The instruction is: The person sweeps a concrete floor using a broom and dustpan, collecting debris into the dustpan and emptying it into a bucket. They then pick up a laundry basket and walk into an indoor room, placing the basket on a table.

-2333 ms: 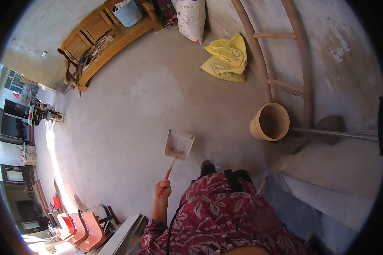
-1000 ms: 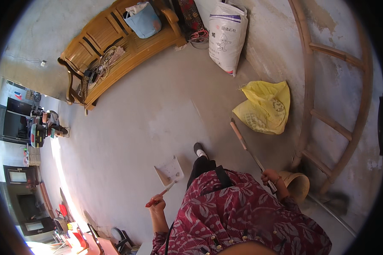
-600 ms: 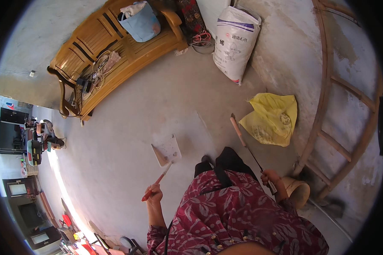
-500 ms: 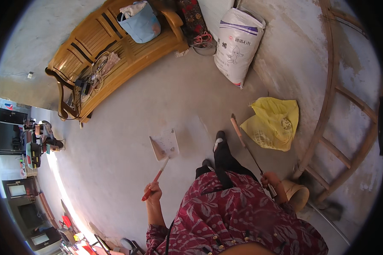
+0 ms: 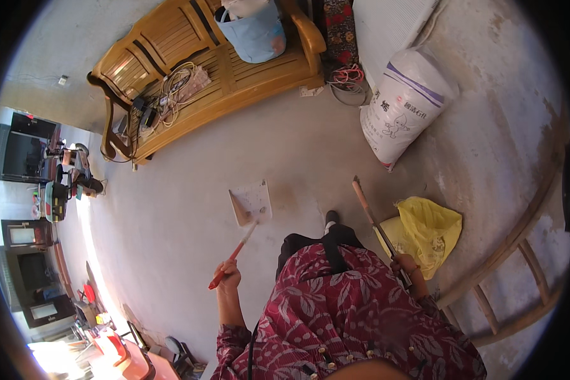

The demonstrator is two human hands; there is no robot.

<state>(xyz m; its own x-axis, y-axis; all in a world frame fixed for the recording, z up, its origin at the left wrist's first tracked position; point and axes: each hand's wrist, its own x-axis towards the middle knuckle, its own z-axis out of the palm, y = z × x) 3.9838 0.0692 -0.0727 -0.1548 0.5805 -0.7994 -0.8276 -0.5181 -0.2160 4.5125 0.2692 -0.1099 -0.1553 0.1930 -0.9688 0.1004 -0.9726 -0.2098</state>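
The left grip (image 5: 228,274) clasps a dustpan (image 5: 253,201) by its red handle; the right grip (image 5: 404,263) clasps a tan-ended rod (image 5: 363,201). Near the floor's (image 5: 190,196) far edge, a white sack (image 5: 399,114) bears dark lettering.

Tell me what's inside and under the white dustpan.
The dustpan, held by the left hand, shows small dark specks inside, debris or stains unclear; whatever lies directly beneath is hidden.

Floor (image 5: 171,196): grey. Right-hand wall (image 5: 487,107): stained plaster; wooden ladder (image 5: 486,309) alongside. Slatted wooden bench (image 5: 225,71): one, across from me, backed to the far wall (image 5: 76,50). Sunlight (image 5: 94,250): one bright strip, far left.
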